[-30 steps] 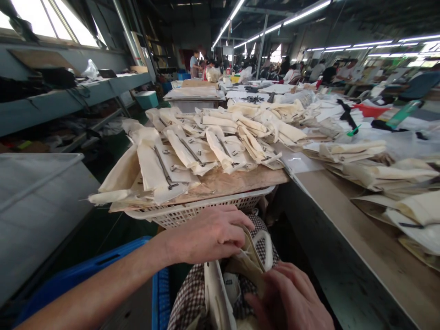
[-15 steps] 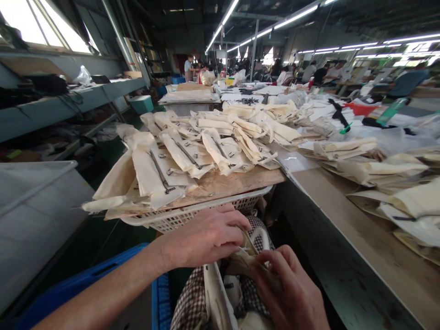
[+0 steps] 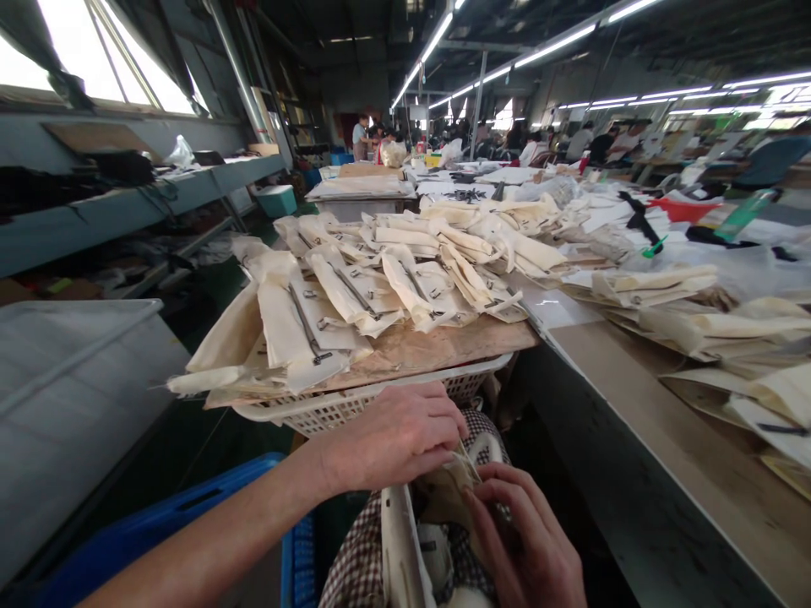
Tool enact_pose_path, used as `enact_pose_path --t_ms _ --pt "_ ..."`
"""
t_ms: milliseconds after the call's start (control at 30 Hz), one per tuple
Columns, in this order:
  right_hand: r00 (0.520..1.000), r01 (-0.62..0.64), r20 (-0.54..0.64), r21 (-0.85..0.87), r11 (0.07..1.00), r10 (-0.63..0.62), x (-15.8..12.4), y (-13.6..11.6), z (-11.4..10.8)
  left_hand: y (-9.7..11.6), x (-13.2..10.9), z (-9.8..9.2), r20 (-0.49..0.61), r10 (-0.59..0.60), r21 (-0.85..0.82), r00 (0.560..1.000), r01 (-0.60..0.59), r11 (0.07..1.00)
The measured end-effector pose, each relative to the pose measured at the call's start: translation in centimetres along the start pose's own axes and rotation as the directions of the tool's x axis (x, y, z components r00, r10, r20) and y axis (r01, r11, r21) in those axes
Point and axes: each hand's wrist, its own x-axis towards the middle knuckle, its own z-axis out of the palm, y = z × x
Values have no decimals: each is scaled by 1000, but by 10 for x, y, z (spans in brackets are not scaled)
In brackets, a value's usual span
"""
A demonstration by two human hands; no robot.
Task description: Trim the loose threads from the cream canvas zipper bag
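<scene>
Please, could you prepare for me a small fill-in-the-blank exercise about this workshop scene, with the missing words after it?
1. The left hand and right hand hold cream fabric above cloth with a ____ pattern.
2. The blue crate lies below the person's ____ forearm.
3. The basket under the wooden board is ____ in colour.

Missing words: checked; left; white.

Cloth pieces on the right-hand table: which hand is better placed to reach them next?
Right hand, likely: it is nearer the cloth pieces than the left hand, though both grip the cloth over the lap.
</scene>
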Motion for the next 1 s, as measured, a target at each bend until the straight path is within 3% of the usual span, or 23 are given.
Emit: enact_pose_path --t_ms 200,700,900,1000 --pt "980 -167 -87 116 979 178 -6 -2 20 -8 0 3 -5 -29 -20 1000 29 999" --pt "954 -259 -118 147 955 277 0 1 30 -24 6 13 -61 -91 -44 994 89 995" --pt "854 -466 -131 239 852 504 -2 -1 31 -27 9 13 -60 -105 -155 993 95 983" --pt "893 -433 -31 203 878 448 -3 4 24 -29 10 14 -44 -111 -189 993 101 977"
